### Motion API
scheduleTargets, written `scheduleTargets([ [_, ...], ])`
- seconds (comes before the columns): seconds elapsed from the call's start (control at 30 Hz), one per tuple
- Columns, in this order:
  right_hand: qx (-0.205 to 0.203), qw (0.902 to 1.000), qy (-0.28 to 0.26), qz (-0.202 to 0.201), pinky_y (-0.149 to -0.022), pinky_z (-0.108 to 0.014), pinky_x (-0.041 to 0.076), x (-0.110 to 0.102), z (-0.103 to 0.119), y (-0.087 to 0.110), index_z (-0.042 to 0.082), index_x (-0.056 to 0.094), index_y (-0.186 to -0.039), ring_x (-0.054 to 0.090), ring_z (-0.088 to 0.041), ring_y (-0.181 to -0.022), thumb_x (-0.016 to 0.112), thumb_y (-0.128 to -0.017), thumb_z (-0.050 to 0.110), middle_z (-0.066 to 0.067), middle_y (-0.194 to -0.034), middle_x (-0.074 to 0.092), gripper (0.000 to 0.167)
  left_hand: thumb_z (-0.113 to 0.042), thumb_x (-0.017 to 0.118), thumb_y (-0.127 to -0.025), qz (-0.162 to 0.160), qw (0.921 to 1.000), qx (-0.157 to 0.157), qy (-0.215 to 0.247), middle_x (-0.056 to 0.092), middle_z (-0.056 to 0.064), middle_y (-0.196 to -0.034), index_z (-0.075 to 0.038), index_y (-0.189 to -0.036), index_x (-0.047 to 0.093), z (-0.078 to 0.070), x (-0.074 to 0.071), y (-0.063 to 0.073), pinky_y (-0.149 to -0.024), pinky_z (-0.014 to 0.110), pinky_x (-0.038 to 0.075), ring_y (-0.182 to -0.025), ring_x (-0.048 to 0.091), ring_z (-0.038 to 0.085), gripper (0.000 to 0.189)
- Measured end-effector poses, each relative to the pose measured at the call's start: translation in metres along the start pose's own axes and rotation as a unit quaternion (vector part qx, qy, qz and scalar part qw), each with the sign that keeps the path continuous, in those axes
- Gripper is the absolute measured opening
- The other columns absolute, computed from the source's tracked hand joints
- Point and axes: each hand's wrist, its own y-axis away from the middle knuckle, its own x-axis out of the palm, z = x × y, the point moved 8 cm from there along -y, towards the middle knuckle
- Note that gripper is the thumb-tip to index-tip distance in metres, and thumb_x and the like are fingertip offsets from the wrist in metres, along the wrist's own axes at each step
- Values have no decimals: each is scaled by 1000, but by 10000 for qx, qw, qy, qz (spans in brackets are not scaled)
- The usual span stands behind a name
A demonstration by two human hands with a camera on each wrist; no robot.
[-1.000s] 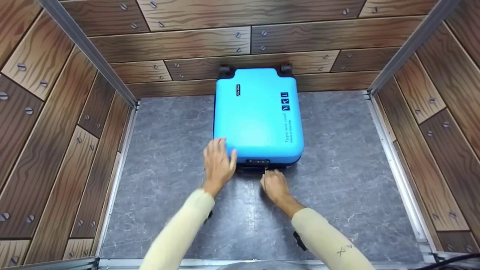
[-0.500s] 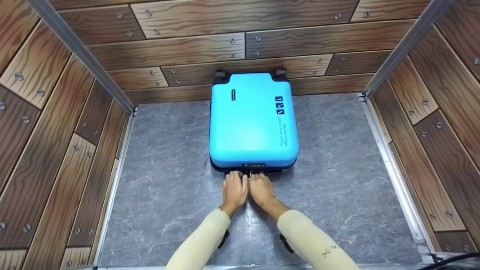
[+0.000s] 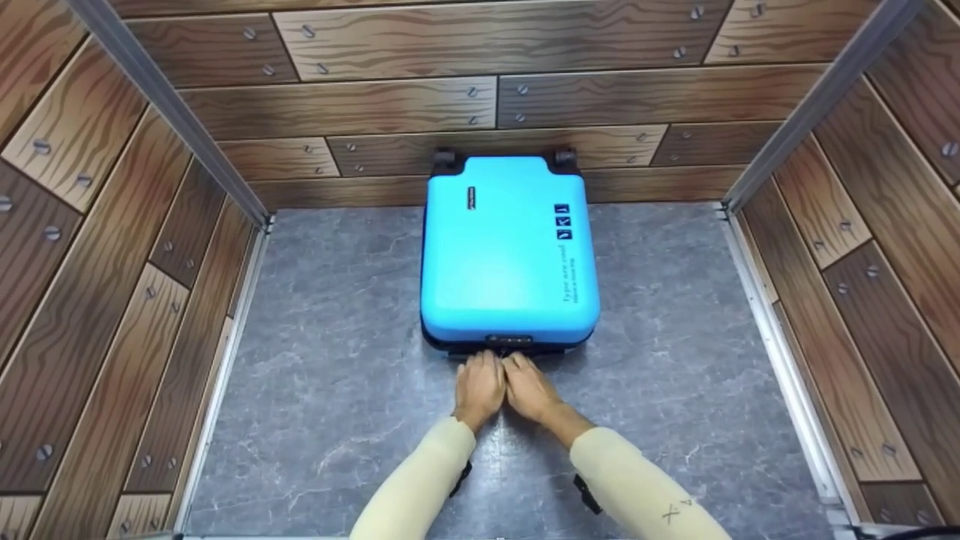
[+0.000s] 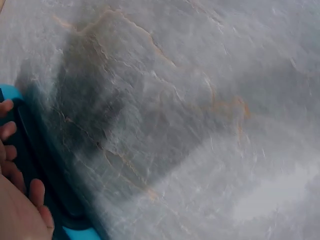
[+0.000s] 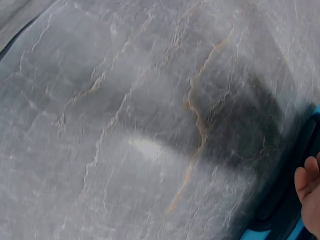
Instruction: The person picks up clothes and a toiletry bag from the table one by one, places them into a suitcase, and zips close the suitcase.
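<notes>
A bright blue hard-shell suitcase (image 3: 510,262) lies flat on the grey floor, its wheels against the back wall. On its near side is a dark combination lock (image 3: 509,340), with the zipper seam just under it. My right hand (image 3: 530,388) pinches at a small zipper pull below the lock. Beside it, nearly touching, my left hand (image 3: 480,386) has its fingertips bent at the same seam; I cannot tell what they hold. In the left wrist view, curled fingers (image 4: 12,172) overlap the dark handle side. Bent fingers (image 5: 307,175) show at the right edge of the right wrist view.
Wood-patterned panels (image 3: 382,105) form the back and side walls, joined by metal corner posts. Metal rails (image 3: 780,352) run along the floor's sides. Grey marbled floor (image 3: 337,300) surrounds the suitcase. Two black wheels (image 3: 565,158) stick out at its far end.
My left hand has left the suitcase's near-left corner and come down to the seam beside my right hand. My right hand has slid left along the zipper to below the lock.
</notes>
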Motion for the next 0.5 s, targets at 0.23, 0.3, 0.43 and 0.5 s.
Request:
scheduleTargets([
  [0.23,136,9991,-290,-284,-91,-49,51,-16,-13,0,1,58,-120,61,-39,-101,61,-86,-1,-21,-109,60,35,-21,50,-101,195,9952,695,-667,69,10,-87,-5,-102,59,-19,3,-4,-73,41,54,-83,69,28,18],
  [0.3,123,9988,-342,-316,-90,-48,52,-21,-14,0,2,60,-117,63,-37,-100,62,-84,1,-18,-108,61,32,-18,56,-97,141,9942,722,-778,71,9,-84,-5,-102,59,-20,3,-4,-71,41,55,-79,70,27,14],
  [0.43,-617,9957,317,-608,-77,-42,55,-31,-2,1,6,65,-98,65,-29,-85,65,-85,14,-10,-91,66,16,-16,65,-90,48,9931,606,-1005,72,8,-79,-6,-102,59,-14,3,0,-70,40,55,-72,70,25,16],
  [0.5,-1282,9827,838,-1037,-66,-38,55,-38,11,3,8,65,-87,64,-25,-73,66,-83,20,-6,-79,64,13,-17,66,-89,75,9925,574,-1081,71,8,-77,-6,-100,59,-11,5,4,-69,39,54,-70,70,25,17],
])
